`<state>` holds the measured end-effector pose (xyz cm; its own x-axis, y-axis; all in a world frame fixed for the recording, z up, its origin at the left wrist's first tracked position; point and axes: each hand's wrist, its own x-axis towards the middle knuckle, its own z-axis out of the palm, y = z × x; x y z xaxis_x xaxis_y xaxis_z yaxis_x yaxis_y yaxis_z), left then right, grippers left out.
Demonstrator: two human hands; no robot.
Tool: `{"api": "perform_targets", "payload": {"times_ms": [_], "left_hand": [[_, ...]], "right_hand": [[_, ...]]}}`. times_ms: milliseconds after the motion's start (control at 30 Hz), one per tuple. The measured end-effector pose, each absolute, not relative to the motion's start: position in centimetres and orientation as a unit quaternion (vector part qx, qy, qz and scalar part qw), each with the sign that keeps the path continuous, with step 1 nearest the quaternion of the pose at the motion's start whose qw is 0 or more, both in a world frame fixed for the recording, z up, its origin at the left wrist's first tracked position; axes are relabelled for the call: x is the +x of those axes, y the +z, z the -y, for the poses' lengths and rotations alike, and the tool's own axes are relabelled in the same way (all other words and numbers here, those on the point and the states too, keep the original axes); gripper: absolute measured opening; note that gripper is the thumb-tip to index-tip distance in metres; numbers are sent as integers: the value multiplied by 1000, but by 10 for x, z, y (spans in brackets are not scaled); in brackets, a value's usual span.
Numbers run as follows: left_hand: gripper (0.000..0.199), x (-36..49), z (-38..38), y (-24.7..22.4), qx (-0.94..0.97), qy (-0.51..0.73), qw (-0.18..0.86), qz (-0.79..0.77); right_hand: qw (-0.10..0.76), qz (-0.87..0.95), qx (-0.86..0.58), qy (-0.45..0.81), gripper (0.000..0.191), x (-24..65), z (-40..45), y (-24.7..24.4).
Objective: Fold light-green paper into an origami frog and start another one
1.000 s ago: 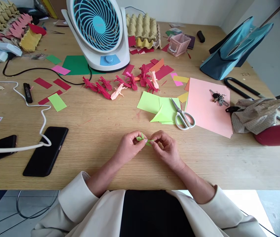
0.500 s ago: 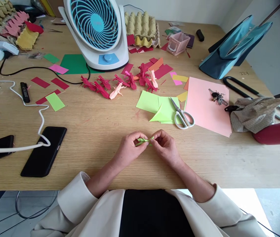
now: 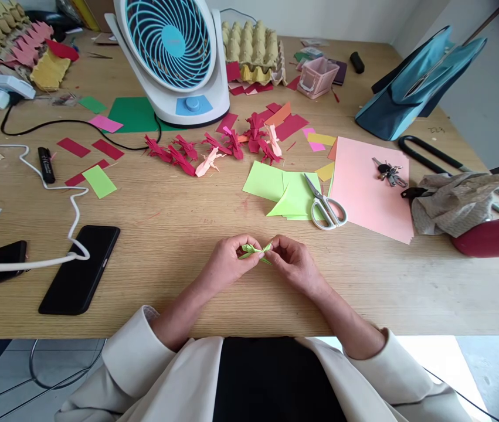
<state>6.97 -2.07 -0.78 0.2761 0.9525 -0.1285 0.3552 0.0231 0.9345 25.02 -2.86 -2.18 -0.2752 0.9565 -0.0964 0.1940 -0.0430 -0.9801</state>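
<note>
Just above the table's front edge, a small folded piece of light green paper (image 3: 251, 249) is pinched between my two hands. My left hand (image 3: 230, 262) grips its left part with thumb and fingertips. Its right end is held by the thumb and forefinger of my right hand (image 3: 295, 265). The fingers cover part of the folds. Beyond my hands lie sheets of light green paper (image 3: 263, 180), with white-handled scissors (image 3: 325, 205) resting on them. Several folded red paper figures (image 3: 182, 159) and a pale pink one (image 3: 209, 162) sit farther back.
A fan (image 3: 187, 99) stands at the back. To the left are a black phone (image 3: 80, 269), a white cable (image 3: 75, 214) and a black marker (image 3: 46, 164). Pink paper (image 3: 363, 193) with keys (image 3: 390, 174), a blue bag (image 3: 399, 94) and a red bottle (image 3: 491, 237) are right.
Both hands stay in nearly the same place. My right fingers have shifted slightly left on the green paper, whose right end now looks more spread. The other things have not moved.
</note>
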Motion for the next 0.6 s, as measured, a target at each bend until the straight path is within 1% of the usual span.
{"api": "perform_targets", "payload": {"times_ms": [100, 233, 333, 467, 600], "left_hand": [[14, 68, 19, -10, 612, 317, 524, -500], [26, 68, 18, -15, 548, 362, 592, -467], [24, 70, 19, -15, 498, 388, 621, -464], [19, 71, 20, -14, 481, 404, 617, -473], [18, 70, 20, -11, 489, 397, 617, -471]], "right_hand": [[359, 608, -498, 505, 20, 249, 30, -21], [381, 595, -515, 484, 20, 250, 31, -25], [392, 574, -514, 503, 23, 251, 30, -27], [386, 557, -502, 536, 28, 250, 29, -28], [381, 561, -501, 538, 27, 250, 29, -26]]}}
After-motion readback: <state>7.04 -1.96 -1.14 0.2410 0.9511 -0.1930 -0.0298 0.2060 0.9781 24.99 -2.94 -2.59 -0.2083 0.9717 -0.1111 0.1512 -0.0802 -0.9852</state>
